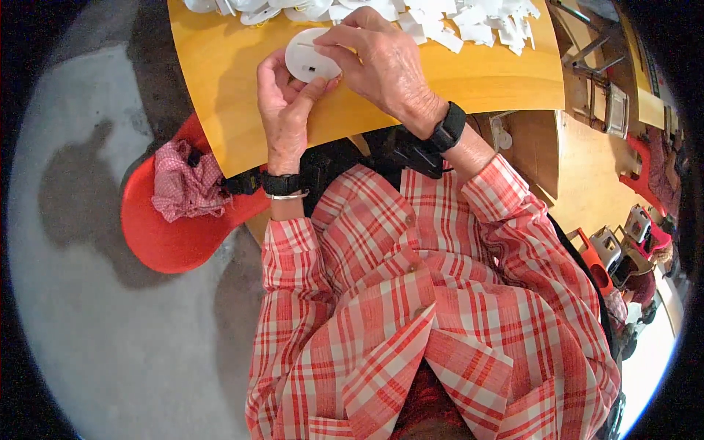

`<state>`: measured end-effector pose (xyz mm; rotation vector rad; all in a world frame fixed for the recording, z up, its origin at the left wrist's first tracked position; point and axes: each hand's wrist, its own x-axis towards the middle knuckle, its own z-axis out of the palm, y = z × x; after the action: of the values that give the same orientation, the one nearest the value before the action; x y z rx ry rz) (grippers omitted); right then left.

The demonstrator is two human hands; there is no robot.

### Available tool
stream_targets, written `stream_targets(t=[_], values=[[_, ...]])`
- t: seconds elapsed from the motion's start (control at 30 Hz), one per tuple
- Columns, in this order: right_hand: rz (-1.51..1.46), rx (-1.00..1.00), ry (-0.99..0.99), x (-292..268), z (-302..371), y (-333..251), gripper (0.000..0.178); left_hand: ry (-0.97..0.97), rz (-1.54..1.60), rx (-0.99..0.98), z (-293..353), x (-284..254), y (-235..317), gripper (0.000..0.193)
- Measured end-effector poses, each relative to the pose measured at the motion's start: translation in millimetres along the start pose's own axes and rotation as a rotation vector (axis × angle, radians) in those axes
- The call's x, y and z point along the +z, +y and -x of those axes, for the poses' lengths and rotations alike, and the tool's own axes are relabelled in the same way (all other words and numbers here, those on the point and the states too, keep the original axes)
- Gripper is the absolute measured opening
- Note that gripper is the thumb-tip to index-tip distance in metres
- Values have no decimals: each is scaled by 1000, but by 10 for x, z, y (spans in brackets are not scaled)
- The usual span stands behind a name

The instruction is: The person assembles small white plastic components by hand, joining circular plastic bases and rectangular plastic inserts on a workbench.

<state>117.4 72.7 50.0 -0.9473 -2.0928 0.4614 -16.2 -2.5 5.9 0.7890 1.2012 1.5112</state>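
A round white plastic disc (302,61) with a small dark rectangular opening near its lower edge is held over the near part of the table. My left hand (284,106) grips it from below and the left, thumb at the lower rim and fingers behind. From the right, my right hand (387,64) reaches across, its thumb and forefinger pinched together at the disc's upper face. Whatever lies between those fingertips is too small or hidden to make out.
Along the far side of the yellow wooden table (242,95) lie several loose white flat pieces (477,26) and a pile of rounded white parts (264,10). A red chair (158,235) with a pink checked cloth (187,180) stands left. More chairs (605,249) are at the right.
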Motion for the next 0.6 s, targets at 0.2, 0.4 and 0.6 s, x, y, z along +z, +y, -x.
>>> stream_targets(t=[0.2, 0.4, 0.6], values=[[148, -96, -87, 147, 298, 172, 39, 67, 11, -12, -4, 32, 26, 37], [-275, 83, -129, 146, 360, 150, 38, 111, 44, 4, -28, 75, 4, 28], [-236, 251, -163, 232, 354, 193, 29, 127, -48, 68, -33, 57, -30, 28]])
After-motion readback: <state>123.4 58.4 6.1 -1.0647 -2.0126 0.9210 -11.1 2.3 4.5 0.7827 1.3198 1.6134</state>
